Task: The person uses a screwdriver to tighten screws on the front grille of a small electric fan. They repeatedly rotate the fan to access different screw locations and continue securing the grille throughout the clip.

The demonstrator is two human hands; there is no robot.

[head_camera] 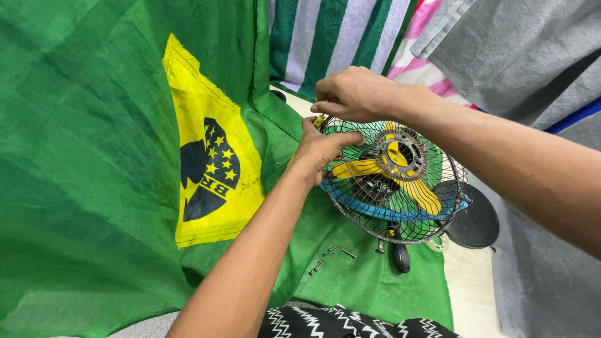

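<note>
A small fan (400,188) with a dark wire grille, yellow blades and a blue rim stands tilted on a green cloth (94,156). My left hand (320,149) grips the upper left edge of the grille. Just above it, my right hand (354,94) has its fingers pinched at the top left of the grille, around a small yellow-tipped piece (319,120); what exactly it pinches is hidden by the fingers.
Several loose screws (328,256) lie on the green cloth in front of the fan. A black-handled tool (399,253) lies under the fan's front. A black round base (476,219) sits at the right. Striped and grey cloths hang behind.
</note>
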